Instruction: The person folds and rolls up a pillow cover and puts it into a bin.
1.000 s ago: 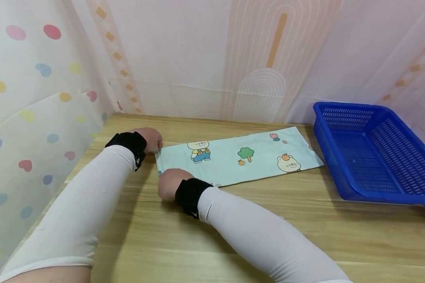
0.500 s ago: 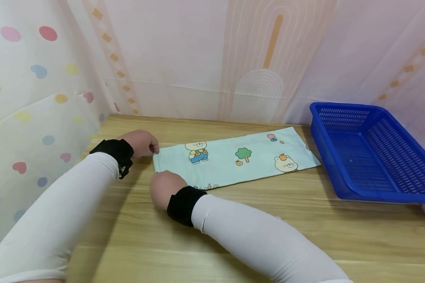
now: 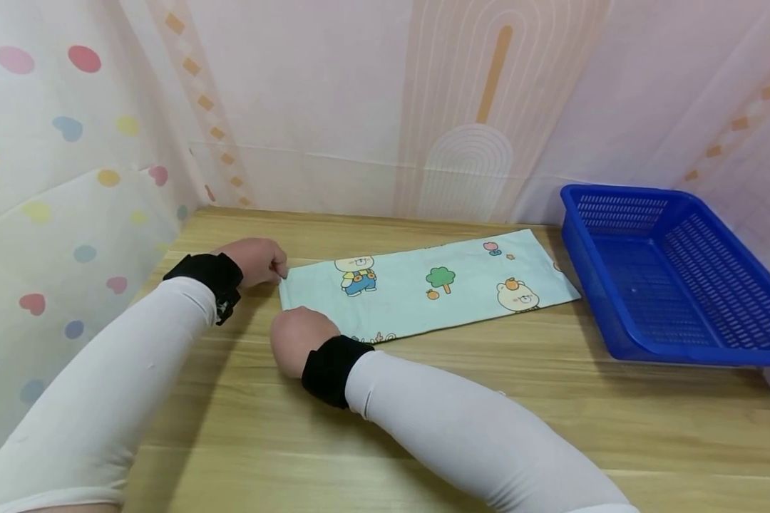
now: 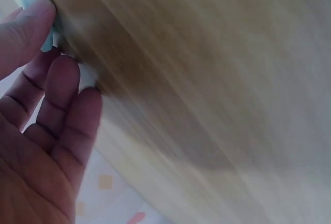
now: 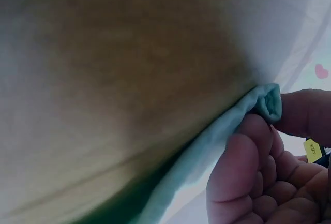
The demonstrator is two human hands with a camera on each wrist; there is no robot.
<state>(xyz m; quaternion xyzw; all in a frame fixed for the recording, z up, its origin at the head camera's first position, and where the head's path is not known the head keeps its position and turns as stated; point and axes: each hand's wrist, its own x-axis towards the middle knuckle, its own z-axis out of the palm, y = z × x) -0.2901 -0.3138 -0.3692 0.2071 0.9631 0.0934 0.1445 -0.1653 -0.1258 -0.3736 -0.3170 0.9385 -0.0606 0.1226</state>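
A mint-green cloth (image 3: 404, 296), folded into a long strip and printed with bears, a tree and oranges, lies flat across the wooden table. At the far corner of its left end, my left hand (image 3: 253, 261) pinches the fabric; the left wrist view shows the thumb (image 4: 31, 27) over the cloth edge, the other fingers bent below. My right hand (image 3: 300, 340) grips the near corner of that same end, its back hiding the fingers from the head view. Seen from the right wrist, a small rolled end of the cloth (image 5: 199, 146) sits between thumb and fingers.
A blue plastic basket (image 3: 674, 349) with perforated walls stands right of the cloth, close to its right end. Patterned curtains (image 3: 334, 107) hang behind the wooden table (image 3: 282, 442) and along its left side.
Both hands have shifted slightly left and toward the person, still at the left end of the cloth. More printed lettering shows beside the right wrist. The head view has turned slightly.
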